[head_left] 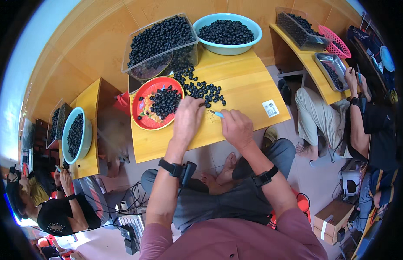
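Note:
Fingers pinched, my left hand point(188, 119) is held over the yellow table, with a small dark bead-like piece point(202, 104) at its fingertips. My right hand point(237, 128) grips a small knife with a light blue handle point(217, 114); its short tip points toward the left hand. Just beyond the hands lie loose dark round bead-like pieces point(204, 90), spread over the wood. A red patterned round tray point(138, 113) stands left of my left hand and carries more of them. Little brown crumbs lie near the knife tip.
At the table's point(253, 86) far side stand a clear plastic bin point(193, 55) and a light blue basin point(229, 49), both full of dark pieces. Co-workers sit at tables left and right. A metal tray point(327, 56) and pink basket point(345, 53) stand right. Cables point(134, 197) lie lower left.

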Tool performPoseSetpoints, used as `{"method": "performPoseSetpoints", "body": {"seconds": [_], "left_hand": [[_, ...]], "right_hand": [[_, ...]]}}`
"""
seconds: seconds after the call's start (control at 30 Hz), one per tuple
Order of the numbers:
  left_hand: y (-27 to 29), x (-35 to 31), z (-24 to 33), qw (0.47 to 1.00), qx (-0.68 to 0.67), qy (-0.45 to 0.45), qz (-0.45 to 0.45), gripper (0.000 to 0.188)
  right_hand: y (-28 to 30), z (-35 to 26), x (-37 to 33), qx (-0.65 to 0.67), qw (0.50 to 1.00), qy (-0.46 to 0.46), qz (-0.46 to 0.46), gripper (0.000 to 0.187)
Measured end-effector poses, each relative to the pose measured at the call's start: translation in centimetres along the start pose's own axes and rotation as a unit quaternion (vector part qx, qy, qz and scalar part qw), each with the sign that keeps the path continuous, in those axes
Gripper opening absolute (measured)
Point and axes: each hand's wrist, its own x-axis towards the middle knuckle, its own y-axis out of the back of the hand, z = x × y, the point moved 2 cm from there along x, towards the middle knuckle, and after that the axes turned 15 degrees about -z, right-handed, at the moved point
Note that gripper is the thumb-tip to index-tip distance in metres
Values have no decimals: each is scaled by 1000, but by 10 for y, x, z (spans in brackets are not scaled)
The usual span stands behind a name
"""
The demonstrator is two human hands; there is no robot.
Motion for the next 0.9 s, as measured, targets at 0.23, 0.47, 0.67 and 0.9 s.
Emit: {"method": "performPoseSetpoints", "body": {"seconds": [0.23,0.47,0.67,0.9], "left_hand": [[-22,0,2,999,-6,6,-31,22],[-30,-12,1,985,-154,81,-3,23],[-46,-24,-2,925,-338,154,78,25],[-42,-28,8,942,-299,140,62,21]], "right_hand": [[-1,1,-1,17,1000,-3,6,5],[-2,3,-3,19,1000,-2,6,8],[-4,1,-1,22,1000,1,15,10],[-3,1,-2,4,1000,0,-12,9]]}}
